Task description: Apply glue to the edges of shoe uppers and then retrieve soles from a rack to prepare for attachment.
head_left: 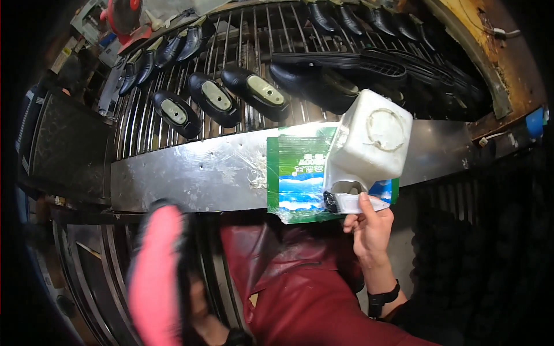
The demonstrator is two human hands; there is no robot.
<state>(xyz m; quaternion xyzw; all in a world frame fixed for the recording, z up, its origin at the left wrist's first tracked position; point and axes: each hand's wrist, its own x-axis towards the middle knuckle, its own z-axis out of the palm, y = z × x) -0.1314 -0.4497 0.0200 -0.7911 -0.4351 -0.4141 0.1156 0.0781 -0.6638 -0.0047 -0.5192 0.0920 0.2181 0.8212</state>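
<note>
At the lower left, my left hand [202, 311] is closed on a black-edged shoe [154, 277] with a pink underside. Motion smears the shoe, and it hides most of the fingers. In front of me, a white plastic container [375, 135] lies tipped, its cut opening facing me. My right hand [372, 228] pinches the white lip at that opening, thumb on top. Something black and rough [330, 202] sits at the opening's left corner; its kind is unclear. Under the container is a green and blue printed sheet [300, 190], on the metal ledge [190, 173].
Beyond the ledge, a rack of metal bars [271, 34] carries several black shoes [254, 92], some with pale plates facing up, and long black soles [346, 62]. A red machine [124, 17] stands far left. A maroon apron [300, 288] covers my lap.
</note>
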